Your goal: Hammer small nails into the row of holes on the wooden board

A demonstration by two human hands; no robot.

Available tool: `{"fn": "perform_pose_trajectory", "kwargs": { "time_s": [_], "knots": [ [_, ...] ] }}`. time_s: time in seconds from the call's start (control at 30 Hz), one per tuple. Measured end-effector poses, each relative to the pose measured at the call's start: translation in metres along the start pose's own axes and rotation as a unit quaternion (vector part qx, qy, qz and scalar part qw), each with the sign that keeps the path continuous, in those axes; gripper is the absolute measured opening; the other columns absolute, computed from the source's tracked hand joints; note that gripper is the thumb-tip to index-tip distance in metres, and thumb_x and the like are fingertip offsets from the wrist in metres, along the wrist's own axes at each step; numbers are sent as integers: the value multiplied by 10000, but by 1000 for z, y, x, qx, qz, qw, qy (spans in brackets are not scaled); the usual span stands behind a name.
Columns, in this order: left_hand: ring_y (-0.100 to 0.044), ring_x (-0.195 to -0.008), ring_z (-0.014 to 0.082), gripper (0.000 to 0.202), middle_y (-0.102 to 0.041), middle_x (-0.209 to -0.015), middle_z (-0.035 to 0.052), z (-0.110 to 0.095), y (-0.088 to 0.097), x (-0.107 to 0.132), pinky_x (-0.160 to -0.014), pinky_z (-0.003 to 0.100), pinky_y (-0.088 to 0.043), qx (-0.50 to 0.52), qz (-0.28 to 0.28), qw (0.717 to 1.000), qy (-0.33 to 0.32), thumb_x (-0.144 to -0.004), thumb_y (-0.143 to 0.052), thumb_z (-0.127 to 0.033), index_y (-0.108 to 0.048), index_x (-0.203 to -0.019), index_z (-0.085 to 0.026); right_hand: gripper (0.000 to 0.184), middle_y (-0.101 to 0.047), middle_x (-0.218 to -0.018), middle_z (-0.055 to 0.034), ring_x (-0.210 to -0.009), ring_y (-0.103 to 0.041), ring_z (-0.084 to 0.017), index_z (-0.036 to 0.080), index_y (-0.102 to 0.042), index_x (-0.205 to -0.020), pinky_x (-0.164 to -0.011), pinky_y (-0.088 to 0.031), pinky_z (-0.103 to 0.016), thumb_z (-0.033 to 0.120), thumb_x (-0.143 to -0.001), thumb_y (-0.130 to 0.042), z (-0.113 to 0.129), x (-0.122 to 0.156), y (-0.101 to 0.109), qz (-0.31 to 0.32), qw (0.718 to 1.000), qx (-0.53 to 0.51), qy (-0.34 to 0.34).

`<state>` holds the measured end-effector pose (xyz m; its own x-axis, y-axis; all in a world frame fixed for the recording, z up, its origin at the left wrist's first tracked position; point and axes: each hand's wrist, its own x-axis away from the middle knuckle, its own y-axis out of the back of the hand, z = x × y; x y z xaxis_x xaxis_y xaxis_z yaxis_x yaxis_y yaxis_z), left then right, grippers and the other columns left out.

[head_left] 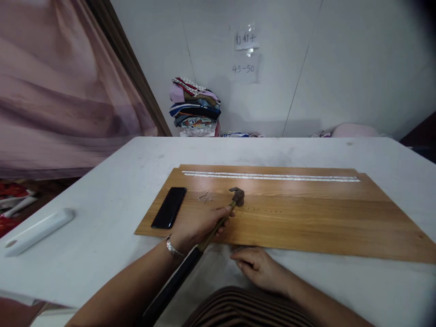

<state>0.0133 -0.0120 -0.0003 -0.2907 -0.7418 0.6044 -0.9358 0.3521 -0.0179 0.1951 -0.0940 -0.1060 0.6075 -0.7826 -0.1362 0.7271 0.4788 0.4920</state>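
Observation:
My left hand grips the wooden shaft of a hammer, whose metal head rests on a wooden board. The head sits at the left end of a row of small dark dots on the board. A few loose nails lie just left of the hammer head. My right hand rests on the white table at the board's near edge, fingers curled; whether anything is in them is hidden. A bracelet is on my left wrist.
A black phone lies on the board's left end. Two shiny strips run along its far edge. A white oblong device lies at the table's left. Folded clothes are stacked by the wall; a pink curtain hangs left.

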Motion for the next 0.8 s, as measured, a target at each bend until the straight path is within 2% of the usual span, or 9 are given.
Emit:
{"fn": "perform_pose_trajectory", "kwargs": {
  "time_s": [0.23,0.5,0.8],
  "knots": [
    [-400,-464,54,374,-490,-605,-50,-1,5,-2,-447,195,-289,5,13,1000,-4,-784,-559,-485,-595,-929,-142,314,-745,-954,-93,-857,-699,-195,156,-697,-1079,-774,-537,-281,167,-871,-462,0,0,0,2,1000,-2,-3],
    [-409,-459,58,315,-494,-591,-40,-1,1,0,-441,200,-280,11,1,1000,0,-792,-560,-441,-600,-871,-139,311,-745,-953,-91,-850,-700,-191,150,-696,-1073,-777,-538,-280,160,-870,-461,2,0,1,3,1000,0,-2],
    [-409,-460,55,390,-524,-615,-30,2,5,-4,-441,199,-281,8,5,1000,-23,-782,-562,-496,-605,-905,-128,313,-743,-973,-104,-879,-699,-206,140,-698,-1076,-787,-539,-293,176,-874,-462,0,0,1,4,1000,2,-2]
  ]
}}
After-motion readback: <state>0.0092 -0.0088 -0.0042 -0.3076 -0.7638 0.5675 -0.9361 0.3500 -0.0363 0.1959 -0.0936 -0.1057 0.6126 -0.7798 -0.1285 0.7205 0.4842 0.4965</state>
